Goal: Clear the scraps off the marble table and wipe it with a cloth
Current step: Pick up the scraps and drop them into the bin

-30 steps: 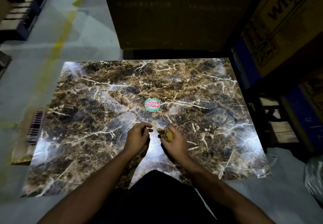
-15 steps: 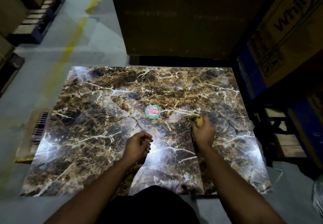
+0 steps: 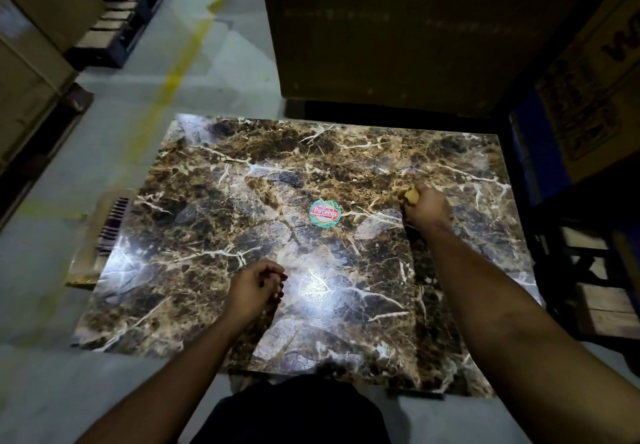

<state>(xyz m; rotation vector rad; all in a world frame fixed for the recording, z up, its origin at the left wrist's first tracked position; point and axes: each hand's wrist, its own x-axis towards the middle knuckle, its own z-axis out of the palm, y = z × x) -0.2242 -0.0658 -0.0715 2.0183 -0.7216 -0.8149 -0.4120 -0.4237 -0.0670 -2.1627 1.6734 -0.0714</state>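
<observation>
Right hand [image 3: 426, 208] moved past "Patelsa" sticker [image 3: 325, 214].

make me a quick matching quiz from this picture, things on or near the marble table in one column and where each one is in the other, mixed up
Things:
1. round sticker
2. yellow cloth
3. left hand
4. wooden pallet

Places:
A. gripped in the right hand
B. on the floor, far left
C. near the marble table's middle
D. over the table's near part, fingers curled

Pairs: 1-C, 2-A, 3-D, 4-B

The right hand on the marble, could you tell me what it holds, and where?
The right hand grips a small yellow-tan object, fist closed round its lower part; only its top shows.
</observation>
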